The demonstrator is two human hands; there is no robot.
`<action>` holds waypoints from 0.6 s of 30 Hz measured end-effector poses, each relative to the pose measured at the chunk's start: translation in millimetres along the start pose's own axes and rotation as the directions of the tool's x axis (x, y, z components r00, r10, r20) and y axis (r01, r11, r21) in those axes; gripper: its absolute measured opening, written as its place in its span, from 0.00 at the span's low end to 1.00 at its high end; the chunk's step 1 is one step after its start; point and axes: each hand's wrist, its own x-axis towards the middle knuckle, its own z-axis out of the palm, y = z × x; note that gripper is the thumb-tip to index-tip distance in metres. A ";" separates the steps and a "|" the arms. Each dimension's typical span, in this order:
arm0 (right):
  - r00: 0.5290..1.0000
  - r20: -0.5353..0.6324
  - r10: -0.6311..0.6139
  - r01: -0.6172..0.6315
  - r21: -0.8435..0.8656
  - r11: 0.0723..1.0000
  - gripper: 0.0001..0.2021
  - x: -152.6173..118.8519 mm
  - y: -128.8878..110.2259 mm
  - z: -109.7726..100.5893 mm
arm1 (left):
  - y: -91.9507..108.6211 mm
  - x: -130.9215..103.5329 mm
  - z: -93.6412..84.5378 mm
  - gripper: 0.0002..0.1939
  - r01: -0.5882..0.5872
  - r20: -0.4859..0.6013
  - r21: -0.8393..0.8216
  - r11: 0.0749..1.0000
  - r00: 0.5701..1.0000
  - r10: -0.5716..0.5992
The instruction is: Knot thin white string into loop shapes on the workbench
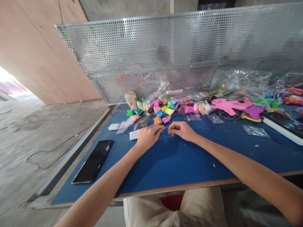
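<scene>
A thin pale string (168, 136) curves in a loop between my two hands, just above the blue table. Its end near the fingertips is too fine to make out. My left hand (148, 137) pinches it between thumb and fingers. From the right, my right hand (182, 131) pinches the string too, a short gap away. Beside the left hand lies a white packet (134, 135), partly covered by that hand. Just beyond the fingers are an orange clay packet (157, 120) and a pink piece (166, 119).
A black phone (93, 162) lies at the left of the blue table (151, 175). Several colourful packets and a pink figure (228, 106) line the back, before a perforated metal panel (142, 47). A white-edged black device (285, 124) sits right. A white case (114, 126) is at left.
</scene>
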 end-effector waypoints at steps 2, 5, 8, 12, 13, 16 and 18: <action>0.999 -0.001 -0.035 0.034 -0.065 0.997 0.10 -0.5 -2.7 -0.4 | 1.7 0.0 -0.5 0.14 0.012 -0.004 -0.039 0.999 1.000 -0.012; 0.998 -0.015 -0.066 0.064 -0.144 0.988 0.10 -0.9 -6.8 0.2 | 4.6 0.0 -1.4 0.13 0.018 -0.012 -0.058 0.998 1.000 -0.019; 0.996 -0.019 -0.085 0.081 -0.178 0.981 0.09 -0.8 -9.1 1.5 | 6.5 0.9 -3.8 0.13 0.041 -0.024 -0.071 0.997 0.999 -0.043; 0.994 0.044 -0.101 0.108 -0.194 0.975 0.10 -1.4 -8.7 -1.1 | 7.7 1.7 -8.8 0.14 0.071 0.029 -0.200 0.977 0.997 -0.067; 0.992 0.065 -0.112 0.123 -0.203 0.971 0.11 -1.9 -8.6 -2.4 | 8.3 1.4 -9.9 0.14 0.090 0.056 -0.247 0.965 0.995 -0.079; 0.984 0.100 -0.147 0.167 -0.236 0.957 0.12 -3.5 -9.2 -5.5 | 11.2 -0.1 -11.6 0.16 0.164 0.131 -0.385 0.908 0.984 -0.122; 0.983 0.099 -0.156 0.176 -0.248 0.953 0.12 -4.2 -10.7 -5.8 | 13.4 -1.0 -11.9 0.18 0.191 0.154 -0.443 0.876 0.979 -0.135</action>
